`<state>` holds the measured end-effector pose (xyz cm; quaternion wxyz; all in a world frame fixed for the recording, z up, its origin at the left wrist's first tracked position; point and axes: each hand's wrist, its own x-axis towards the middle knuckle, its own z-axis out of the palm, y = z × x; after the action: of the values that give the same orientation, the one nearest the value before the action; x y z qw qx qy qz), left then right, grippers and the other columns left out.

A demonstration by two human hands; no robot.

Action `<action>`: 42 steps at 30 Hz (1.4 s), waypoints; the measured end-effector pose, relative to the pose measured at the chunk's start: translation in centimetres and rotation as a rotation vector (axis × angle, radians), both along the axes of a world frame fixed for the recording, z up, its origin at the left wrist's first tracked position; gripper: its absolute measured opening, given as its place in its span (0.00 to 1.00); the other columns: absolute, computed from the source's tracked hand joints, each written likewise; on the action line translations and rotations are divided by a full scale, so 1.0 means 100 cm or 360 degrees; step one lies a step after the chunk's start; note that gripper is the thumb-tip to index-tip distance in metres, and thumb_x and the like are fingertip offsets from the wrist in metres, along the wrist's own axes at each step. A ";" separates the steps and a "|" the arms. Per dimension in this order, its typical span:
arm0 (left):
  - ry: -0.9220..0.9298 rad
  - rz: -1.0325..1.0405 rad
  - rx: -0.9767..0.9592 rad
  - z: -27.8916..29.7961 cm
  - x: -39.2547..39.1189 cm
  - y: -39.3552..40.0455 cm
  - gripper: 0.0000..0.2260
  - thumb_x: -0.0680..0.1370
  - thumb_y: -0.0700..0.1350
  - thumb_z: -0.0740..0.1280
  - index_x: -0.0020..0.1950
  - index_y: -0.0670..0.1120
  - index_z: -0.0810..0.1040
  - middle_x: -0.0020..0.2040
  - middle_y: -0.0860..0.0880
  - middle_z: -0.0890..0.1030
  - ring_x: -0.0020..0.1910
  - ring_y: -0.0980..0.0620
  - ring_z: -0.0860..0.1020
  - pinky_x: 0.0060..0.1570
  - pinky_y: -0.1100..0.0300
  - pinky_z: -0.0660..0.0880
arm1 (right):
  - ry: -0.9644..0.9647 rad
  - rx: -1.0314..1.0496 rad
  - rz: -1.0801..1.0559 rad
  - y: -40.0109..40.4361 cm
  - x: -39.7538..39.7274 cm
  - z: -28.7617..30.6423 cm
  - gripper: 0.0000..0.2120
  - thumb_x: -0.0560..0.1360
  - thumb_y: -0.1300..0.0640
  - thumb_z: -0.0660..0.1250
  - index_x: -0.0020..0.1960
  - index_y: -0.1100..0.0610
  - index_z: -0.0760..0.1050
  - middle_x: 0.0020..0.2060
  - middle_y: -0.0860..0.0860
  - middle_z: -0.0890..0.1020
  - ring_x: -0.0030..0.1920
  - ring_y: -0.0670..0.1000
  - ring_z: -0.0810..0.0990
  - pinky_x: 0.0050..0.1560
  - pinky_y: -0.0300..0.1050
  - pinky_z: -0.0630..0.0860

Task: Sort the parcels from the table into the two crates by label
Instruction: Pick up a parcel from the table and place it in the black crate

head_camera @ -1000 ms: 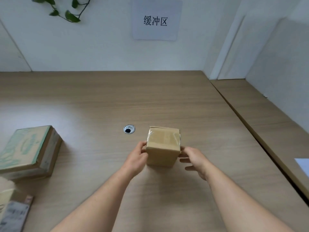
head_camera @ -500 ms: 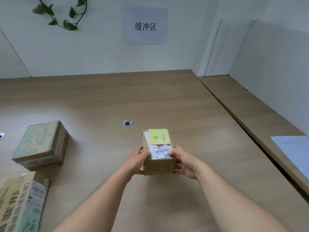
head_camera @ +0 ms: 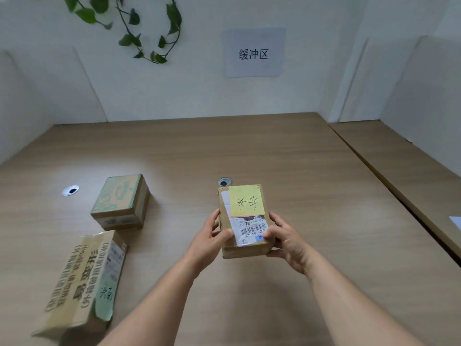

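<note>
A small brown cardboard parcel (head_camera: 245,243) is held above the wooden table (head_camera: 299,171), tilted so its top faces me. A yellow sticky note (head_camera: 245,201) with handwriting and a white barcode label (head_camera: 249,229) cover that top face. My left hand (head_camera: 212,236) grips its left side and my right hand (head_camera: 284,238) grips its right lower corner. A green-printed carton (head_camera: 121,203) sits on the table to the left. A larger taped carton (head_camera: 82,280) with black lettering lies at the near left. No crate is in view.
Two round cable holes (head_camera: 224,181) (head_camera: 70,190) are set into the table. A second desk (head_camera: 411,176) adjoins on the right, carrying a white sheet (head_camera: 456,222). White partition walls enclose the back, with a paper sign (head_camera: 253,53) and a hanging vine (head_camera: 139,26).
The parcel was lifted off the table and turned so its labelled face points at me. My view shifted left, bringing both left cartons fully into sight.
</note>
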<state>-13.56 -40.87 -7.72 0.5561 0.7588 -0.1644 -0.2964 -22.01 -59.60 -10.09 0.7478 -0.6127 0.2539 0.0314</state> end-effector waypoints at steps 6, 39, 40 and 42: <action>0.0045 0.0354 -0.0005 0.021 0.011 0.024 0.37 0.73 0.61 0.68 0.77 0.52 0.56 0.65 0.56 0.71 0.64 0.53 0.70 0.64 0.52 0.69 | -0.0142 0.0007 0.0275 -0.008 0.013 0.014 0.30 0.52 0.50 0.65 0.55 0.48 0.82 0.42 0.49 0.83 0.42 0.49 0.78 0.41 0.44 0.71; 0.0290 0.0833 -0.0251 0.013 -0.012 0.080 0.37 0.65 0.49 0.70 0.73 0.57 0.62 0.50 0.54 0.84 0.46 0.52 0.81 0.48 0.52 0.77 | -0.0309 0.0059 0.0798 0.062 0.071 0.011 0.40 0.58 0.45 0.72 0.69 0.34 0.65 0.57 0.46 0.83 0.46 0.47 0.81 0.53 0.47 0.75; 0.0268 0.0848 -0.0253 0.013 -0.014 0.084 0.37 0.65 0.49 0.70 0.73 0.57 0.62 0.50 0.54 0.84 0.47 0.51 0.81 0.48 0.52 0.77 | -0.0312 0.0029 0.0836 0.068 0.071 0.012 0.41 0.58 0.46 0.73 0.69 0.32 0.64 0.57 0.44 0.83 0.46 0.46 0.80 0.52 0.46 0.74; 0.0235 0.0884 -0.0245 0.012 -0.019 0.095 0.37 0.65 0.49 0.70 0.73 0.58 0.62 0.50 0.55 0.84 0.48 0.51 0.81 0.48 0.53 0.77 | -0.0315 -0.0013 0.0884 0.081 0.071 0.013 0.42 0.60 0.51 0.73 0.69 0.33 0.62 0.55 0.45 0.84 0.47 0.46 0.80 0.51 0.46 0.72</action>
<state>-15.43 -31.35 -6.49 0.6823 0.7068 0.0683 -0.1738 -14.95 -51.45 -8.78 0.7293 -0.6617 0.0026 0.1740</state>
